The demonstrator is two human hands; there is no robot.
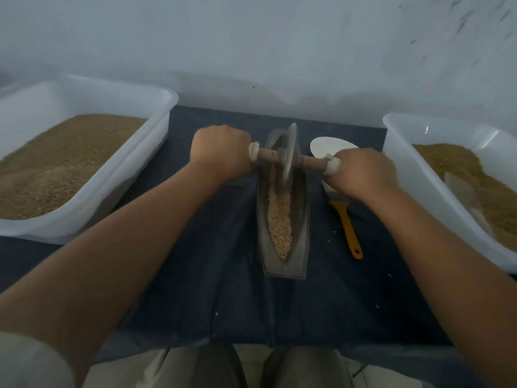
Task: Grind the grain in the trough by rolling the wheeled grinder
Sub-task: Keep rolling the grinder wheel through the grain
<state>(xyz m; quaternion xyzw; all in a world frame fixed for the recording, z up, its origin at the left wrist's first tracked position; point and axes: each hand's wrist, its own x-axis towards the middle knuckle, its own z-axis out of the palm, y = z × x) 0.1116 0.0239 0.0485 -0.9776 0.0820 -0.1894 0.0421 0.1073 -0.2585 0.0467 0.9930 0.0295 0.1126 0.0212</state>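
Bare forearms reach away from the camera over pale trousers (pixel 195 368), and each ends in a closed fist. Beyond the fingers (pixel 242 143) a pale, scuffed wall (pixel 251 37) rises straight from the back edge of the worktop (pixel 223 289), which is covered in dark blue cloth. Out to the left of the left hand (pixel 221 155) sits a large white tub (pixel 165 107) of tan grain, and a second white tub (pixel 391 127), less full, sits out to the right of the right hand (pixel 363 172). Between the two hands a long grey trough (pixel 300 219) lies lengthwise, its near end well short of the fingers and its far end just past them. The wheeled grinder (pixel 288 155) stands upright in the far part of the groove. Its wooden axle runs crosswise, and each hand wraps tightly round a cloth-bound end of it. Crushed grain (pixel 281 219) fills the groove from the wheel back toward the person, on the near side of the fingers. A white scoop (pixel 327 145) lies partly under the right fingers, and an orange-handled spatula (pixel 348 228) lies just nearer than they do.
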